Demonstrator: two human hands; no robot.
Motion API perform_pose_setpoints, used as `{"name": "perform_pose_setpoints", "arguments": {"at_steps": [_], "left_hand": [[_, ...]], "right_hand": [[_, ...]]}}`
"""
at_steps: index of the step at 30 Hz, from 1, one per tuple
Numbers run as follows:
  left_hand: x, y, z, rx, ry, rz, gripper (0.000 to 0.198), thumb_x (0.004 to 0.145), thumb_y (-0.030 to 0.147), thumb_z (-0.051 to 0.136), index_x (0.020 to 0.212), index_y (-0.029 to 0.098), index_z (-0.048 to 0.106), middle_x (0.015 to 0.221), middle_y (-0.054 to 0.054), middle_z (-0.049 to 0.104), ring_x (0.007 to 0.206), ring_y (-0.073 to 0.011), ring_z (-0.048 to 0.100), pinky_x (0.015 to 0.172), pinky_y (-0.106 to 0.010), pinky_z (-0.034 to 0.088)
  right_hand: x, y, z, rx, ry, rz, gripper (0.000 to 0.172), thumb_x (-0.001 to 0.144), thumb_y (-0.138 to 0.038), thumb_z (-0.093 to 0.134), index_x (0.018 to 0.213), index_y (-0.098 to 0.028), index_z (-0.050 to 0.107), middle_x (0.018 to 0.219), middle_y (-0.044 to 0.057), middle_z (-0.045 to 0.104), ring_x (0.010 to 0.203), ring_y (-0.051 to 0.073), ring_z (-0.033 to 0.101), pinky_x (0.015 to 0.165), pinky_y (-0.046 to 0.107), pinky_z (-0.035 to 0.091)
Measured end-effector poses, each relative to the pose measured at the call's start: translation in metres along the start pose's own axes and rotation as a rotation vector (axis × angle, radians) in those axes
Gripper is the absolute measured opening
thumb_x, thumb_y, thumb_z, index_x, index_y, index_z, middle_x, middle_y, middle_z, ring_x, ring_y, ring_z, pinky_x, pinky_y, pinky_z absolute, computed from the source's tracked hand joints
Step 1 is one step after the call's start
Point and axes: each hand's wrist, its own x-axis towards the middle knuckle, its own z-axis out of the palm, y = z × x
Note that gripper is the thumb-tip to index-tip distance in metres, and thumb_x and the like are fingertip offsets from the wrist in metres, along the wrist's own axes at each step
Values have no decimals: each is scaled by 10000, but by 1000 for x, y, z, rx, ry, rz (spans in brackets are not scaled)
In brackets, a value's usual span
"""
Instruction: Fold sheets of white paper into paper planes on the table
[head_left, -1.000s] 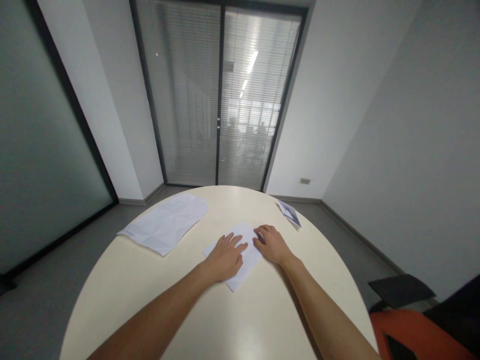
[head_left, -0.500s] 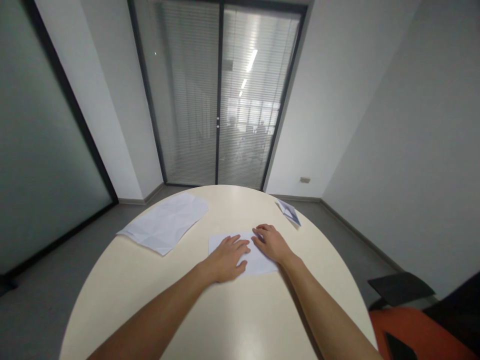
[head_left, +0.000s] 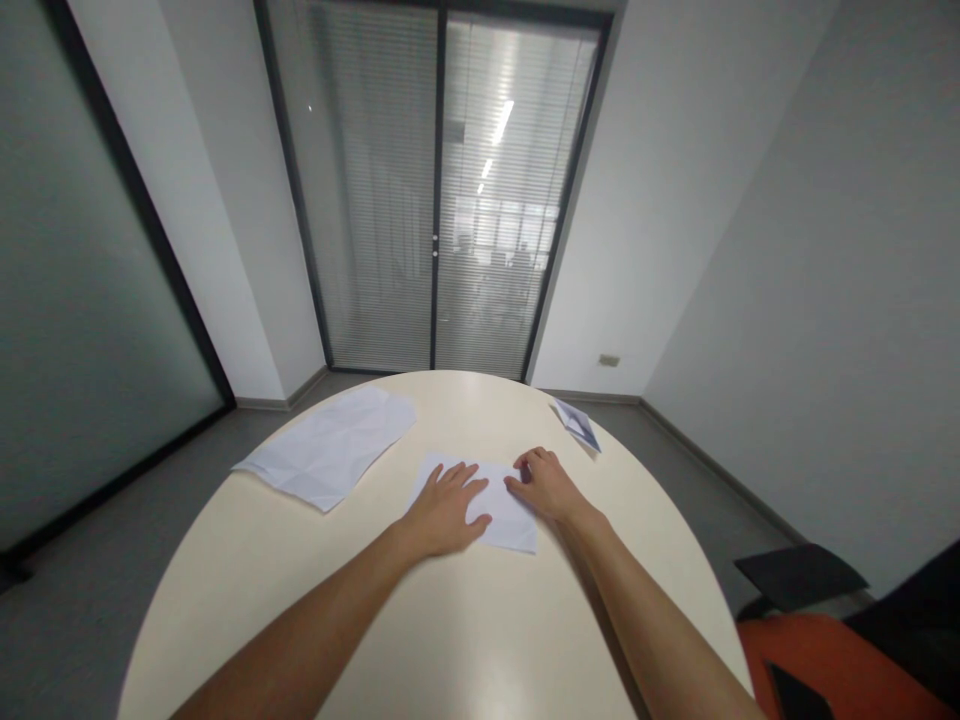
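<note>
A folded white sheet of paper (head_left: 504, 507) lies flat on the round cream table (head_left: 420, 640). My left hand (head_left: 442, 510) rests palm down on the sheet's left part, fingers stretched out flat and open. My right hand (head_left: 549, 484) sits at the sheet's right edge with its fingers curled and their tips pressing the paper. Both forearms reach in from the near edge of the table.
A larger creased white sheet (head_left: 330, 445) lies at the table's far left. A small folded paper piece (head_left: 577, 423) sits at the far right rim. An orange and black chair (head_left: 832, 650) stands at the lower right. Glass doors with blinds (head_left: 439, 190) stand beyond the table.
The sheet under my hands has turned on the table, from a slanted lie to nearly square with me. Both hands have stayed on it, my left shifting slightly left.
</note>
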Motion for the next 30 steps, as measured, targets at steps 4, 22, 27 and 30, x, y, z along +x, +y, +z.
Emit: {"name": "perform_pose_setpoints", "arguments": {"at_steps": [4, 22, 27, 30], "left_hand": [[0, 4, -5, 31, 9, 6, 585, 886, 436, 548, 1437, 245, 501, 1541, -114, 417, 1401, -315, 376, 1153, -495, 286], [0, -1, 4, 56, 49, -7, 576, 947, 494, 472, 1468, 249, 458, 1570, -98, 381, 1432, -318, 347, 1175, -519, 253], [7, -13, 9, 119, 137, -135, 487, 955, 433, 488, 1385, 216, 560, 1499, -105, 486, 1379, -315, 434, 1145, -492, 321], [8, -24, 6, 141, 189, -190, 405, 953, 382, 503, 1304, 225, 632, 1431, -110, 557, 1317, -299, 503, 1111, -478, 363]], "right_hand": [[1, 8, -3, -8, -79, 87, 320, 799, -422, 697, 957, -144, 679, 1086, 133, 625, 1049, 276, 546, 914, 349, 412], [9, 23, -1, 378, -30, 144, 166, 773, -282, 657, 863, -173, 744, 833, 62, 743, 754, 200, 656, 685, 285, 446], [8, 13, -11, 371, 172, 159, 176, 808, -294, 598, 842, -195, 740, 847, 56, 743, 770, 210, 653, 682, 293, 444], [7, 8, -16, 321, 334, 107, 198, 837, -298, 569, 855, -198, 739, 879, 68, 733, 838, 229, 645, 751, 323, 454]]}}
